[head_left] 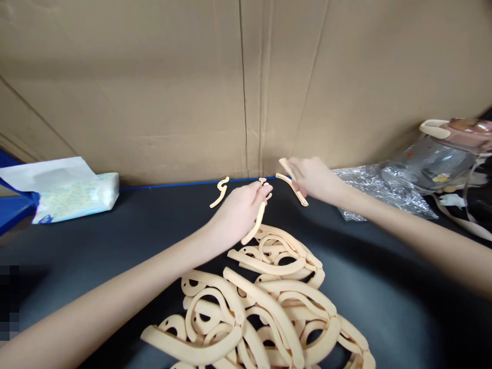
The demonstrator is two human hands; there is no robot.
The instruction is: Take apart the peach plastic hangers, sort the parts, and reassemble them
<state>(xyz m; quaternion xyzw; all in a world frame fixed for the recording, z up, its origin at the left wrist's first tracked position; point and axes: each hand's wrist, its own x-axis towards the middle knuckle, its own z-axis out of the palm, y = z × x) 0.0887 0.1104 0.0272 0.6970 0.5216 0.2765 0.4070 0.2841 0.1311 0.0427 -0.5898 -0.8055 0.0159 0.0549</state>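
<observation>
My left hand [240, 210] is closed around a curved beige hanger piece [254, 225], whose lower end sticks out below the fingers. Beyond its fingertips a small beige hook end [262, 180] shows, partly hidden. My right hand [313, 178], slightly blurred, pinches a beige hanger arm [285, 165] near the back of the table. Beneath that hand lies another slim beige hanger arm [291, 188]. A loose S-shaped hanger hook [220, 191] rests to the left of my left hand. Closer to me, several beige folding hangers [265, 302] lie in an overlapping pile.
The black tabletop [154, 220] ends at a brown cardboard wall [172, 92]. A pack of tissues [80, 197] lies at the left. At the right are crumpled clear plastic [369, 192] and a clear bottle [426, 161] with a pinkish lid.
</observation>
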